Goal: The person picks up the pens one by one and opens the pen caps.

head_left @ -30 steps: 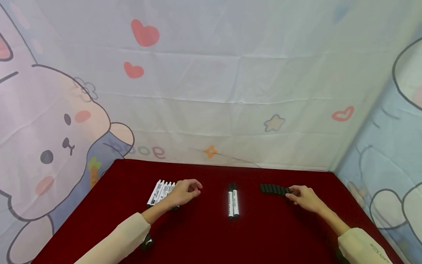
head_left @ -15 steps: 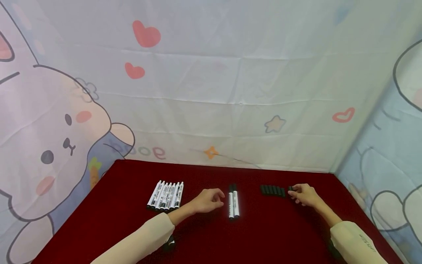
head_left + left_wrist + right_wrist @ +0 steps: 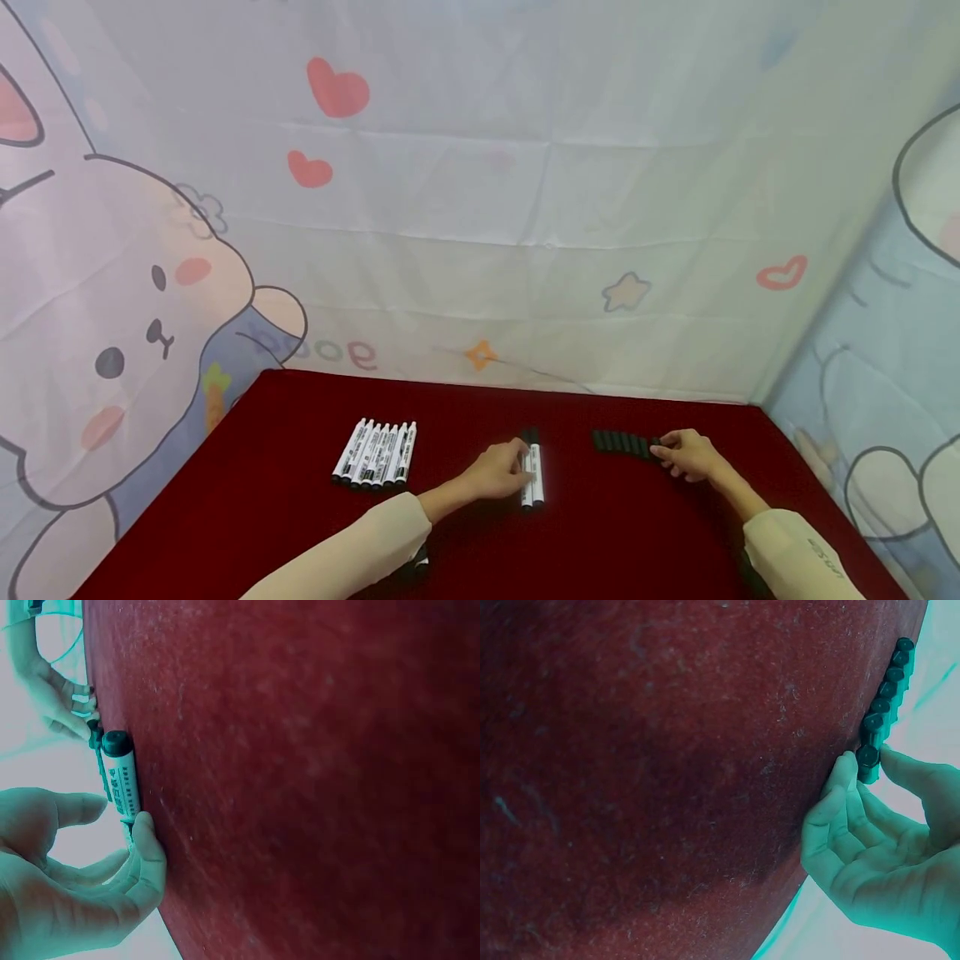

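Observation:
Two white markers with black caps lie side by side mid-table; the left marker (image 3: 527, 492) is at my left hand (image 3: 493, 472). In the left wrist view, the thumb and fingers of that hand straddle the marker (image 3: 121, 776), with a small gap visible at the thumb. My right hand (image 3: 692, 454) pinches a black marker cap (image 3: 868, 757) between thumb and fingertips. This cap stands at the near end of a row of black caps (image 3: 621, 442), seen end-on in the right wrist view.
Several white capless markers (image 3: 375, 454) lie in a row on the left of the dark red tablecloth (image 3: 585, 542). Behind the table hangs a printed cloth backdrop (image 3: 450, 192). A dark band (image 3: 422, 557) shows beneath the left sleeve.
My left hand has moved right from the capless markers to the two markers in the middle. The right hand drew a cap away from the row, then brought it back beside it.

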Motion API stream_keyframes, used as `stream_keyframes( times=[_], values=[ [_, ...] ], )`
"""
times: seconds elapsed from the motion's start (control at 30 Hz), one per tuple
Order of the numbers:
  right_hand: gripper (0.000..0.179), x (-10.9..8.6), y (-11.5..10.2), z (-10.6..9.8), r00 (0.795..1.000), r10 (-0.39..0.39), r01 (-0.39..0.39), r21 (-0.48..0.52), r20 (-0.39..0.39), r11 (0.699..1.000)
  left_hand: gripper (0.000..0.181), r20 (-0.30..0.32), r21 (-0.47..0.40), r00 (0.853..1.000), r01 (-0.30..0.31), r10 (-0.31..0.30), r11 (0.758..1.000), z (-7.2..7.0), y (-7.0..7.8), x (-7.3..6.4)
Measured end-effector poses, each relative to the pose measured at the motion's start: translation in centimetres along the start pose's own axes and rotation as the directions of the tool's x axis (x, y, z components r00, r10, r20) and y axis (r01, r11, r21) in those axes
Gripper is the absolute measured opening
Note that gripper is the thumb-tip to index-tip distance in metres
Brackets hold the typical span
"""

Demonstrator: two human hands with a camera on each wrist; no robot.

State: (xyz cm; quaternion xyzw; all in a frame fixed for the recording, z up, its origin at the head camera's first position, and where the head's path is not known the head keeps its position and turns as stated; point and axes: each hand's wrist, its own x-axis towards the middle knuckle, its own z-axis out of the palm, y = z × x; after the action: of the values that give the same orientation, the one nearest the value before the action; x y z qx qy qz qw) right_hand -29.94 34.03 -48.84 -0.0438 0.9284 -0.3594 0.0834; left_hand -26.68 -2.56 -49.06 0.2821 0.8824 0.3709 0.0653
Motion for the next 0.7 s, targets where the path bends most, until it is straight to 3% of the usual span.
stream_keyframes(
  times=[0.13,0.43,0.7],
  values=[
    [0.044,-0.1,0.0,0.0,1.0,0.005,-0.005,-0.005,0.005,1.0,0.035,-0.026,0.043,1.0,-0.001,0.002,0.999,0.4,0.3,0.2],
    [0.042,-0.8,-0.2,0.3,1.0,-0.023,0.023,-0.003,0.004,1.0,0.038,-0.061,0.086,0.99,0.133,-0.128,0.987,0.8,0.8,0.1],
    [0.041,-1.5,-0.5,-0.1,0.998,-0.061,0.06,-0.042,-0.02,0.997,0.044,-0.095,0.13,0.979,0.193,-0.181,0.973,1.0,1.1,0.1]
  ],
)
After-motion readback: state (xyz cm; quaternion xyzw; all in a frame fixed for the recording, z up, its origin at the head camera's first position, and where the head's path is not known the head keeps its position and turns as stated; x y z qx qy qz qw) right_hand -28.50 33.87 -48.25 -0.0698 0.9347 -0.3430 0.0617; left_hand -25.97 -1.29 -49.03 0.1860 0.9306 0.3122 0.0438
